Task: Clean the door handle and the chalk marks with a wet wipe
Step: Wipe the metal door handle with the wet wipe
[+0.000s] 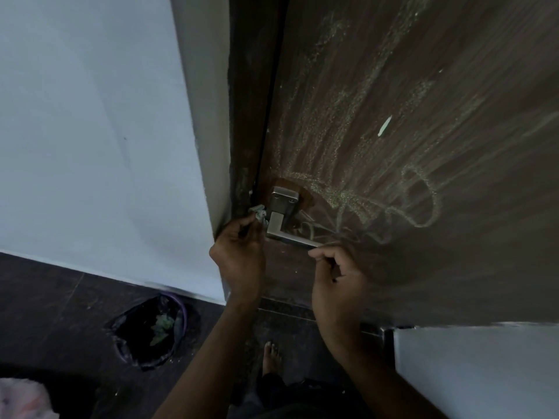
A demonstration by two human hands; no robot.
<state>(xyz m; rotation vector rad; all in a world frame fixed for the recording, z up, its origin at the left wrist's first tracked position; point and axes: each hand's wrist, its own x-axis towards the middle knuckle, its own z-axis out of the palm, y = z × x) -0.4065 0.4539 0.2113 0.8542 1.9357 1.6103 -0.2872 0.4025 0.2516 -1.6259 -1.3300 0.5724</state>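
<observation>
door handle [282, 214] centre frame, low on the brown door [453, 252] | left hand [239, 252], fingers pinching a crumpled wet wipe [258, 213] against the handle's left side | right hand [338, 276], fingers curled round the lever tip, steadying it | step: handle wipe-down | next, likely: chalk marks [363, 195] above and right need firm strokes | bin [151, 328] lower left

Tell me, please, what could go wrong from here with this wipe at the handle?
The wipe is a small crumpled wad in the left hand; it may just smear the heavy chalk marks. The right hand steadies the handle by its tip and might slip off.
</observation>
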